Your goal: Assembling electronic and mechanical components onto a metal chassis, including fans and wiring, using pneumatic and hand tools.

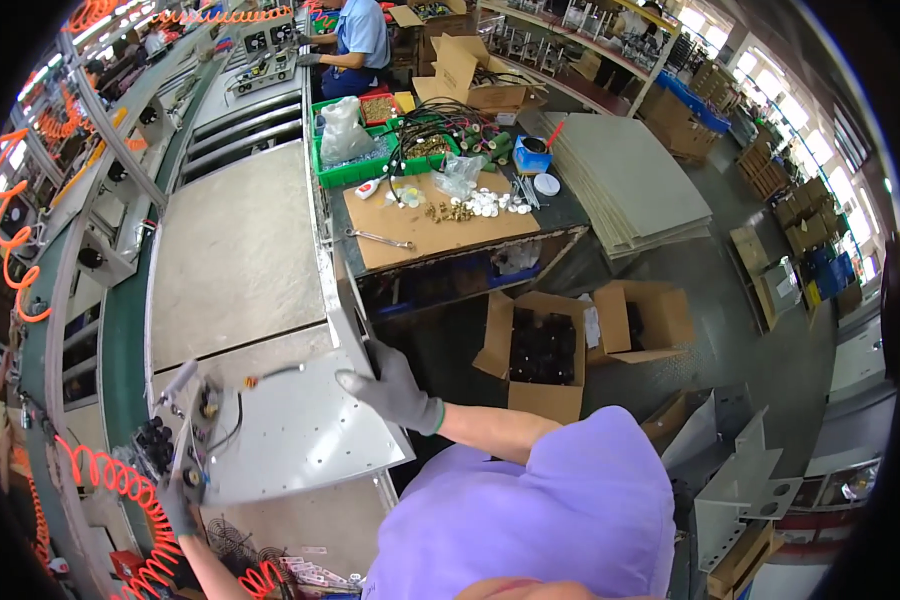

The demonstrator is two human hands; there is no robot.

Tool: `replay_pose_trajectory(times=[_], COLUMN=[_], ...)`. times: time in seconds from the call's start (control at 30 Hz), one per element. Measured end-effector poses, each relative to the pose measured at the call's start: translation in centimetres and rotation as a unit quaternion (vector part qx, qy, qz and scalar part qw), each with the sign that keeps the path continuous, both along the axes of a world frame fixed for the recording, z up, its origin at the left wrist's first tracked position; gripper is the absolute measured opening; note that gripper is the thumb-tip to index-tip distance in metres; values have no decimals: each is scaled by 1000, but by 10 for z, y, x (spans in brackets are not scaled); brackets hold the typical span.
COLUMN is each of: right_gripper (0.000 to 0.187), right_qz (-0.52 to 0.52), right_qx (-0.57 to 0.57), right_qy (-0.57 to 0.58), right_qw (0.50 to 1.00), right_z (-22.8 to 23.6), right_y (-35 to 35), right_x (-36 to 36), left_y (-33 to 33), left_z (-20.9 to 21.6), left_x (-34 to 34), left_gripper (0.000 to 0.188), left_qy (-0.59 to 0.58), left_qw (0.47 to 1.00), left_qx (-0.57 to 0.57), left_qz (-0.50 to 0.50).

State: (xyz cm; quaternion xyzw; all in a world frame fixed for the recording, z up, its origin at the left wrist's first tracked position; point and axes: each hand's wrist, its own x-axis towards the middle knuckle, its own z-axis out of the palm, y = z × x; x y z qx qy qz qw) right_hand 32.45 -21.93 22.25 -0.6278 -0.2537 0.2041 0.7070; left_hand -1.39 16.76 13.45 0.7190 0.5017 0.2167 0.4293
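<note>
A white sheet-metal panel point(305, 430) with small holes lies tilted over the conveyor in front of me. Knobs or fittings point(208, 405) and short wires are mounted at its left end. My right hand point(395, 388), in a grey glove, grips the panel's right edge, thumb on top and fingers over the side. At the near left corner my left hand point(177, 507), also gloved, is closed around the end with the fittings; its fingers are partly hidden. Black parts point(154, 445) cluster just beyond that end.
A workbench point(375, 225) holds green bins point(345, 172), a wrench point(380, 239) and white caps point(490, 204). Open cartons point(545, 400) stand on the floor to the right. Orange coiled hoses point(120, 480) hang at the left. A co-worker point(360, 40) sits farther up the line.
</note>
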Motion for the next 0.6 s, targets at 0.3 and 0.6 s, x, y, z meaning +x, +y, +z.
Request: replay_pose_trajectory(times=[0.3,0.6], right_gripper=[39,45], right_qz=[284,744], right_qx=[90,-243], right_qy=[251,-109], right_qw=[921,613], right_z=[-42,-25], right_y=[4,26], right_x=[-146,-138], left_y=[14,-176], left_z=[-73,-33], left_x=[13,-80], left_gripper=[35,22], left_qy=[-65,-166], left_qw=[972,948], left_qx=[-48,-71], left_qz=[221,263])
